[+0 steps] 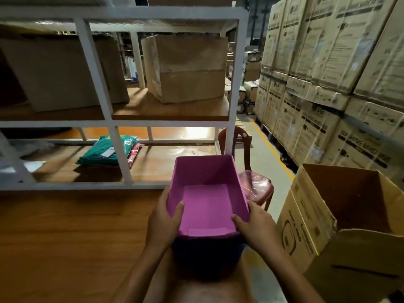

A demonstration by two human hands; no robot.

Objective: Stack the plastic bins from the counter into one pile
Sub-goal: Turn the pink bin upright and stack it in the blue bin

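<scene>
An empty pink plastic bin [206, 204] sits nested in the top of a dark blue bin [205, 256] near the right end of the wooden counter [65, 237]. My left hand [164, 219] grips the pink bin's left wall, thumb inside the rim. On the opposite wall, my right hand [255, 226] holds the near corner with its thumb over the edge. Most of the blue bin lies in shadow beneath the pink one.
A white-framed shelf [122, 154] rises behind the counter, holding cardboard boxes [185, 68] and folded green packets [109, 149]. A red plastic chair [255, 180] stands just right of the bins. An open carton [341, 215] sits at the right, with stacked cartons [328, 73] beyond.
</scene>
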